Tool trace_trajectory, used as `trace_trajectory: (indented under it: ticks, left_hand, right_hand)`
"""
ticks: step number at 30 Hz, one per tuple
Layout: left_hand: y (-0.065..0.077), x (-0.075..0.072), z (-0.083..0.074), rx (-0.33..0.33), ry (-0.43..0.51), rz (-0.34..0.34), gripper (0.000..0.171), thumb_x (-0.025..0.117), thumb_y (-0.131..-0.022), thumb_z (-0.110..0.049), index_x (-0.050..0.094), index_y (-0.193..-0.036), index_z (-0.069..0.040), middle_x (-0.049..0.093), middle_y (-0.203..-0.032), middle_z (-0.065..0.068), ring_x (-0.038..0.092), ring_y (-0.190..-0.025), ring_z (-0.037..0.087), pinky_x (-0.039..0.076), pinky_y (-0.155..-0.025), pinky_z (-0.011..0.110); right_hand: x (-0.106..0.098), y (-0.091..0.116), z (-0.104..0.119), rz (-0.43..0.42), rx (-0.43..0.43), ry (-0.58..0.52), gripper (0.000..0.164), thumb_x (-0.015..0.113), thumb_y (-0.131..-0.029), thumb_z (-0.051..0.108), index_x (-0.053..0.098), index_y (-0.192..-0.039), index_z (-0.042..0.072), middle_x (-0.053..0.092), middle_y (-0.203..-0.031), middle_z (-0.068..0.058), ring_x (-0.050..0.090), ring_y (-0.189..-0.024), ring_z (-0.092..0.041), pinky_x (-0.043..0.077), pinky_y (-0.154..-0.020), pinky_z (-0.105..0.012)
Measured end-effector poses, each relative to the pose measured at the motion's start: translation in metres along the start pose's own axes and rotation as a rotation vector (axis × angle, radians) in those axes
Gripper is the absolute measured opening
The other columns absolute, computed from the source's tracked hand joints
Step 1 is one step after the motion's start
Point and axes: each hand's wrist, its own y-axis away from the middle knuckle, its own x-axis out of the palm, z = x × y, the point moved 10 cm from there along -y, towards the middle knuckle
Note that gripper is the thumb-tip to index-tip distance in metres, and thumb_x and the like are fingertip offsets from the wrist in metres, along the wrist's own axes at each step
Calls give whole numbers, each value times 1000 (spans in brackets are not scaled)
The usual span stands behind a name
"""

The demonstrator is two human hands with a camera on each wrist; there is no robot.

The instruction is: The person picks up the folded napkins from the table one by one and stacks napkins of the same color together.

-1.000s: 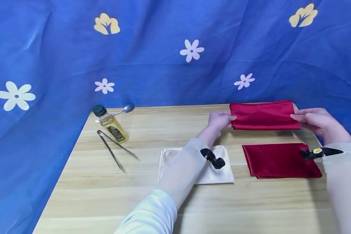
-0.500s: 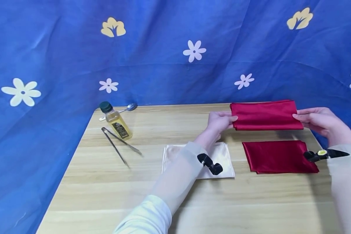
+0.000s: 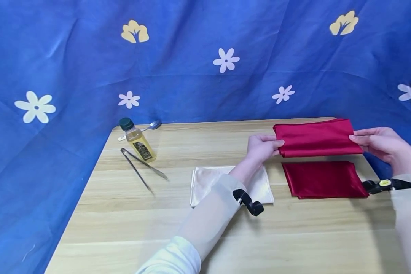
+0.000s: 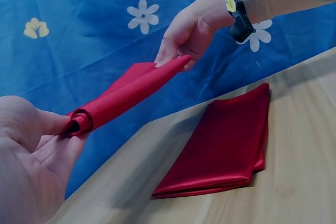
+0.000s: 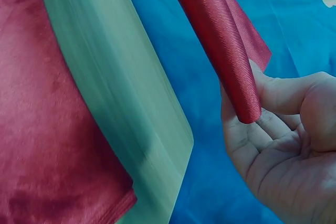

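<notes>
A folded red satin cloth point(image 3: 318, 139) is held up off the table near its back right. My left hand point(image 3: 261, 147) pinches its left end between thumb and fingers. At the opposite end, my right hand point(image 3: 380, 142) pinches it the same way. In the left wrist view the raised cloth point(image 4: 123, 95) shows a rolled, layered fold by the left thumb. Its near fold point(image 5: 226, 51) slants down to the right fingers in the right wrist view. Beneath it, a second folded red satin cloth point(image 3: 323, 179) lies flat on the table.
A folded white cloth point(image 3: 209, 182) lies under the left forearm. Toward the back left stand a bottle of yellow liquid point(image 3: 142, 146) with a green cap, metal tongs point(image 3: 137, 171) and a spoon point(image 3: 154, 125). A blue flowered curtain point(image 3: 178, 76) hangs behind the wooden table point(image 3: 123, 228).
Both hands have shifted slightly to the right with the raised red cloth, which now tilts a little more. The head view has also moved a bit. The grip at both ends stays.
</notes>
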Motion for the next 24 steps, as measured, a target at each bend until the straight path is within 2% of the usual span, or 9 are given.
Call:
trace_trajectory:
  ticks: [4,9,16,24]
  left_hand:
    - [7,3,6,-6,17,15,15,88,-83,4,77,-92,-2,74,-85,7,76,-72,18,65,-81,39]
    - [13,8,16,-16,23,43,16,88,-83,4,76,-93,0,75,-83,8,77,-75,21,66,-76,35]
    - [21,14,32,-38,13,66,17,88,-83,4,75,-93,-1,76,-83,8,78,-78,21,66,-71,31]
    - [34,23,51,-48,-12,101,18,86,-83,8,73,-95,2,74,-88,7,78,-80,23,66,-70,31]
  right_hand:
    - [-5,6,-4,-20,-11,38,33,69,-104,8,79,-82,30,76,-85,8,74,-75,-7,63,-69,-23]
    - [-12,15,-12,-34,-13,77,32,70,-104,11,78,-82,33,77,-85,8,75,-76,-9,64,-69,-24]
    - [-26,28,-27,-68,-2,195,32,72,-103,22,75,-80,44,74,-86,16,73,-77,-5,62,-70,-20]
    - [-35,44,-47,-81,1,182,36,72,-104,19,75,-80,45,73,-87,21,71,-77,-2,61,-69,-18]
